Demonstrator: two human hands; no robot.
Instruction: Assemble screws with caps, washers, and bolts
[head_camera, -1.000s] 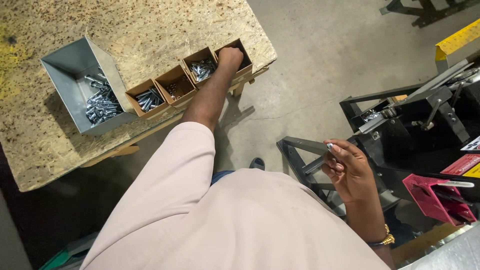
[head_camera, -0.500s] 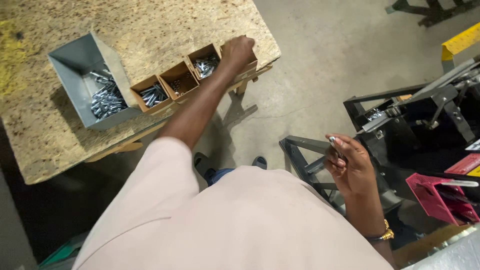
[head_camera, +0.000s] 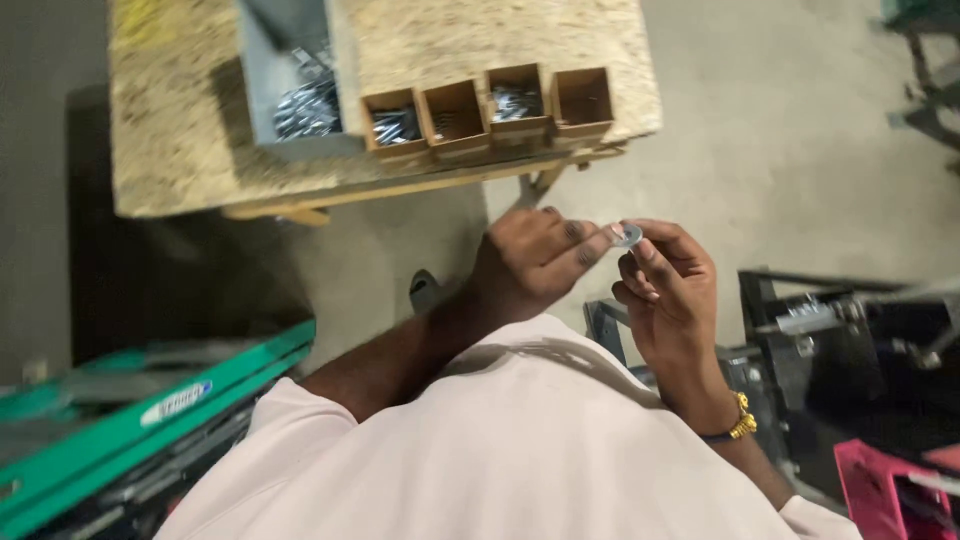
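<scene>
Both hands meet at the middle of the frame, in front of the person's chest. Left hand (head_camera: 535, 258) has its fingers curled in, thumb and forefinger stretched toward a small silver washer (head_camera: 627, 235); right hand (head_camera: 668, 285) pinches that same washer at its fingertips, the other fingers loosely bent. Held up between the two hands like this, the small flat ring stays where both can grip and turn it. Whether anything else hides in either palm I cannot tell.

Across the top of the frame a chipboard table (head_camera: 180, 150) carries a grey metal bin (head_camera: 290, 150) of shiny hardware, and beside it a row of four little brown boxes (head_camera: 490, 105) lined up along the near edge, open tops up, so parts sit sorted and easy to reach. A green metal frame (head_camera: 130, 420) lies at lower left.
</scene>
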